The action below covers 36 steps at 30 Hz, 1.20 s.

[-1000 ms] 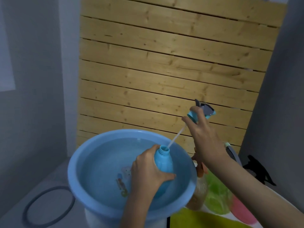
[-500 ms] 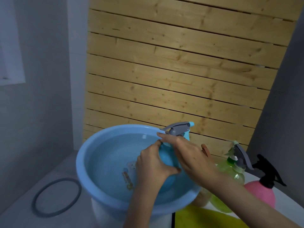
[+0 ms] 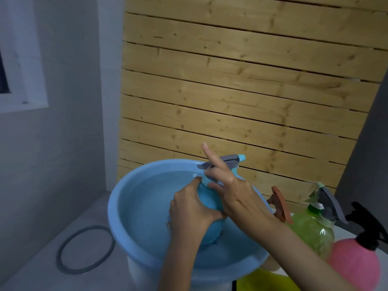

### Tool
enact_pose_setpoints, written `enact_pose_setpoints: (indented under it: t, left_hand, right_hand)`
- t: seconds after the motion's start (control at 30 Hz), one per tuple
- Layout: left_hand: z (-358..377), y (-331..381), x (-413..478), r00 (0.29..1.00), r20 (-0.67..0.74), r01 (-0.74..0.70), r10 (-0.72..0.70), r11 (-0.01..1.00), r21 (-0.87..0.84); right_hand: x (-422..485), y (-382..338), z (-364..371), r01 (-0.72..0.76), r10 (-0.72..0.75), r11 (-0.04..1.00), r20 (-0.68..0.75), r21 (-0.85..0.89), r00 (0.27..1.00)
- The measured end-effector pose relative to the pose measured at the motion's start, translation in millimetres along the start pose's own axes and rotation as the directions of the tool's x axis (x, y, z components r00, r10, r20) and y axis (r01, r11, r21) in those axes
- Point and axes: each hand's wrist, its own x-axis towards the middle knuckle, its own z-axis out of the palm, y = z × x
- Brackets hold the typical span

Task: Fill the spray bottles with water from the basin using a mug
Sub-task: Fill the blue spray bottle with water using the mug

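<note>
A blue spray bottle (image 3: 210, 215) is held upright over the blue basin (image 3: 130, 234), which holds water. My left hand (image 3: 189, 211) grips the bottle's round body. My right hand (image 3: 228, 185) holds the blue collar under the grey and blue spray head (image 3: 228, 161), which sits on the bottle's neck. The right index finger sticks up straight. No mug is in view.
To the right stand a green spray bottle (image 3: 312, 229), a pink spray bottle (image 3: 354, 267) with a black head, and an orange-brown spray head (image 3: 279, 204). A grey ring (image 3: 63, 246) lies on the floor at left. A slatted wooden panel (image 3: 241, 91) leans behind.
The spray head, lifted off to the right with its tube above the open neck, came down onto the bottle. My right hand now holds its collar, index finger raised.
</note>
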Motion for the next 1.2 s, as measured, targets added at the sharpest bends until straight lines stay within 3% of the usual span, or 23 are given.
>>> enact_pose_setpoints:
  t: [0.1,0.2,0.43,0.57,0.67,0.77,0.83,0.9,1.03,1.1,1.13,1.2]
  left_hand:
    - [-4,-1,1,0.999,-0.037,0.003,-0.003,1.000,-0.004]
    - [-5,-1,1,0.997,-0.083,0.001,-0.002,1.000,-0.016]
    - [-7,-5,3,0.988,-0.157,0.012,-0.012,1.000,-0.004]
    - [-8,-8,5,0.983,-0.183,0.023,-0.017,0.999,0.026]
    - [-5,-9,5,0.976,-0.218,0.030,-0.021,0.999,0.041]
    - [-1,-8,4,0.971,-0.235,0.043,-0.038,0.999,0.019]
    - [-1,-9,4,0.972,-0.232,0.033,-0.029,0.999,0.014]
    - [-1,-8,4,0.973,-0.232,0.019,-0.015,1.000,0.018]
    - [-3,-6,3,0.969,-0.244,0.022,-0.026,1.000,-0.018]
    - [-2,-6,2,0.970,-0.237,0.041,-0.043,0.999,-0.016]
    - [-2,-7,2,0.970,-0.236,0.063,-0.063,0.998,-0.009]
    - [-2,-10,4,0.967,-0.235,0.099,-0.095,0.995,0.002]
  right_hand:
    - [7,-6,10,-0.064,0.088,0.976,-0.107,0.210,0.990]
    - [11,-19,20,-0.174,0.300,0.851,-0.188,0.496,0.935]
    - [17,-19,32,-0.278,0.497,0.703,-0.172,0.655,0.851]
    - [23,-26,29,-0.317,0.507,0.804,-0.301,0.503,0.808]
    - [24,-33,34,-0.353,0.446,0.891,-0.399,0.287,0.801]
    - [23,-39,34,-0.390,0.347,0.919,-0.349,-0.060,0.871]
    - [18,-42,34,-0.368,0.285,0.879,-0.287,-0.301,0.915]
    - [12,-47,32,-0.328,0.240,0.839,-0.245,-0.435,0.939]
    - [3,-52,22,-0.288,0.196,0.814,-0.228,-0.504,0.954]
    - [-2,-49,12,-0.304,0.177,0.861,-0.320,-0.408,0.931]
    - [-3,-46,5,-0.340,0.206,0.892,-0.401,-0.298,0.892]
    - [-3,-31,-5,-0.449,0.370,0.894,-0.550,-0.010,0.749]
